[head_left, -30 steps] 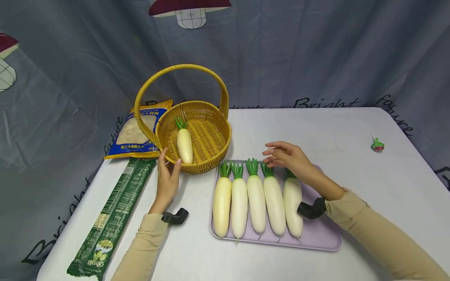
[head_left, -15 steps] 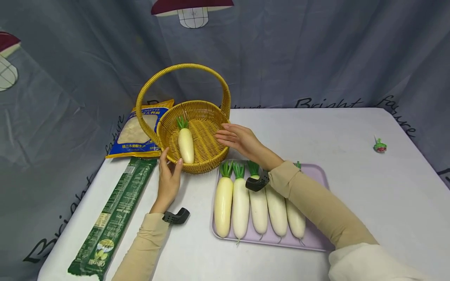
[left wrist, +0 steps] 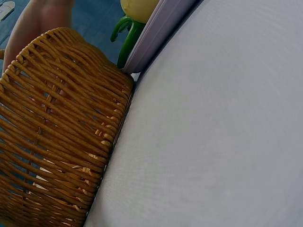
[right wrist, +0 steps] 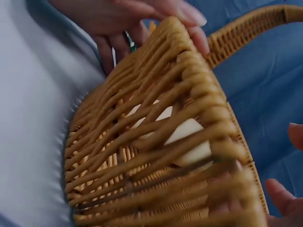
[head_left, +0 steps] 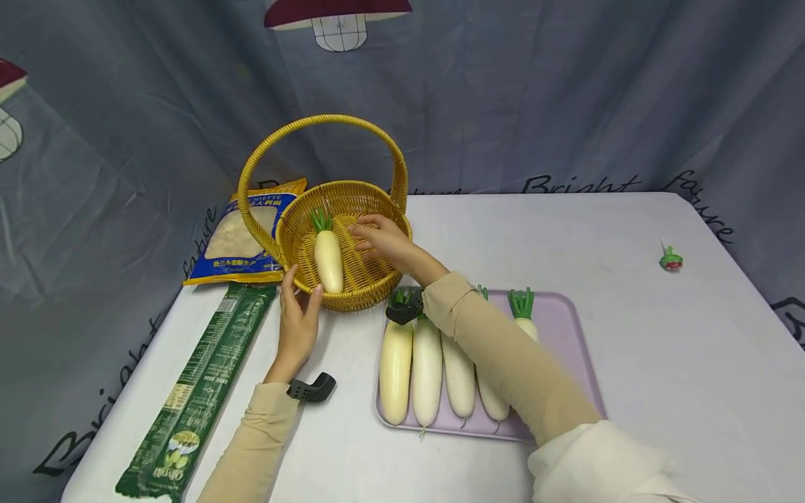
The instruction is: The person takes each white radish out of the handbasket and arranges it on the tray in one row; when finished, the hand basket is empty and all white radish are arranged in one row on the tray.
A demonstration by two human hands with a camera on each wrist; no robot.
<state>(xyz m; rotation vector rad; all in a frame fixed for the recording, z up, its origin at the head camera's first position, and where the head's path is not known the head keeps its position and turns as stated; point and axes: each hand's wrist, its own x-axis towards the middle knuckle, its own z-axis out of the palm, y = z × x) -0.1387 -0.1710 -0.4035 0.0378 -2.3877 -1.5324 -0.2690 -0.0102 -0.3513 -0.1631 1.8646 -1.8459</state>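
My left hand [head_left: 298, 332] holds the near left rim of a yellow wicker basket [head_left: 361, 300], thumb on the rim and fingers along the outside. Inside the basket, on its left, lies a white radish [head_left: 329, 262] with green leaf stubs. My right hand [head_left: 391, 246] reaches over the basket's right rim, fingers loosely bent above the bottom, with nothing seen in them. Through the weave [right wrist: 156, 127] in the right wrist view, pale patches of the radish show. The left wrist view has the basket's outer wall [left wrist: 61, 123] filling its left side.
Several white radishes [head_left: 395, 370] lie in a row on a purple tray [head_left: 562, 342], partly hidden by my right sleeve. A blue and yellow pasta bag [head_left: 235, 237] and a long green packet [head_left: 204, 391] lie at left. A small green-and-red item [head_left: 671, 260] sits at far right.
My right hand has moved left from above the tray, across the right rim, into the space over the basket. The left hand, basket and radishes keep their places.
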